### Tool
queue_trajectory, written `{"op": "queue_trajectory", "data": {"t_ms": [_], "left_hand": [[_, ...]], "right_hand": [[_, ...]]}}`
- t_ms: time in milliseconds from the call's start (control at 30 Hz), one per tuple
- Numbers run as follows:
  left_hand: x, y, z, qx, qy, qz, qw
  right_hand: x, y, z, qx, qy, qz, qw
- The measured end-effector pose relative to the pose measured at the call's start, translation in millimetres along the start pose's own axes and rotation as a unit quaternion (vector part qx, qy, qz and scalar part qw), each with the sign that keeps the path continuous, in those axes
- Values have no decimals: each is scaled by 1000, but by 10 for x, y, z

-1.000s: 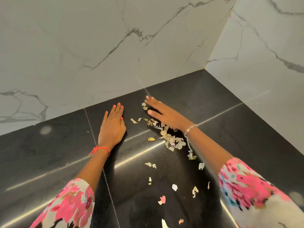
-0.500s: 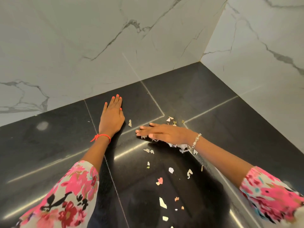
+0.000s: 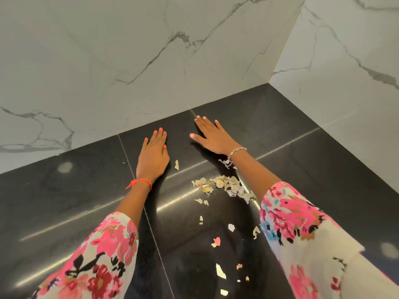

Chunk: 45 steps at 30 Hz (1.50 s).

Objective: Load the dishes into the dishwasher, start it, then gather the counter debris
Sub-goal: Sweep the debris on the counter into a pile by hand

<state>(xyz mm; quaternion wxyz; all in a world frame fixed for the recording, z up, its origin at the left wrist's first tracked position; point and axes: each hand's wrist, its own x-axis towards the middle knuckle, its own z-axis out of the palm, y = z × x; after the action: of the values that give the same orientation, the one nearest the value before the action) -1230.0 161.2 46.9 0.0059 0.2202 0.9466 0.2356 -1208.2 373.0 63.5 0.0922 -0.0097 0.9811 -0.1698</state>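
Debris [image 3: 224, 187], a loose heap of pale papery scraps, lies on the black countertop [image 3: 313, 169] just at 6 o'clock of our right hand [image 3: 212, 137], with stragglers trailing on toward 6 o'clock: a white scrap [image 3: 231, 227], a pink scrap [image 3: 216, 241] and a cream sliver [image 3: 220, 271]. Both hands grip nothing; our left hand [image 3: 153, 156] lies flat, palm down, at 9 o'clock of the heap, and the right lies flat with fingers spread near the marble wall [image 3: 108, 61] at 12 o'clock. We judge the gathering only part done, and several things could spoil it. Our right sleeve [image 3: 302, 234] hangs just beside the heap's 3 o'clock edge, so a pull of that arm toward 6 o'clock may drag or snag the light pieces and scatter them. The bracelet [image 3: 237, 150] dangles just above a few small bits and could flick them aside. One lone scrap [image 3: 176, 165] just beside the left hand sits outside the heap and is easy to miss. A fast sweep might send the stragglers off the countertop, whose front edge we cannot see.
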Motion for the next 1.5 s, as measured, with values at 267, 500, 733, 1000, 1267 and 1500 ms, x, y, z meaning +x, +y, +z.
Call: {"op": "queue_trajectory", "data": {"t_ms": [267, 500, 733, 1000, 1267, 1500], "left_hand": [[-7, -11, -1, -17, 5, 10, 1000], [-148, 63, -38, 11, -23, 5, 1000], [-845, 289, -39, -5, -54, 18, 998], [-1516, 409, 14, -8, -48, 38, 998], [-1546, 428, -15, -26, -33, 40, 998], [-1542, 448, -20, -35, -27, 41, 998]], "right_hand": [[-432, -346, 207, -29, -71, -225, 971], [-1182, -318, 55, 225, -193, -165, 941], [-1286, 230, -57, 106, 0, 69, 992], [-1956, -284, 358, 109, -77, -63, 989], [-2558, -77, 259, 137, 98, 161, 972], [-2823, -598, 654, 109, 43, 115, 986]]}}
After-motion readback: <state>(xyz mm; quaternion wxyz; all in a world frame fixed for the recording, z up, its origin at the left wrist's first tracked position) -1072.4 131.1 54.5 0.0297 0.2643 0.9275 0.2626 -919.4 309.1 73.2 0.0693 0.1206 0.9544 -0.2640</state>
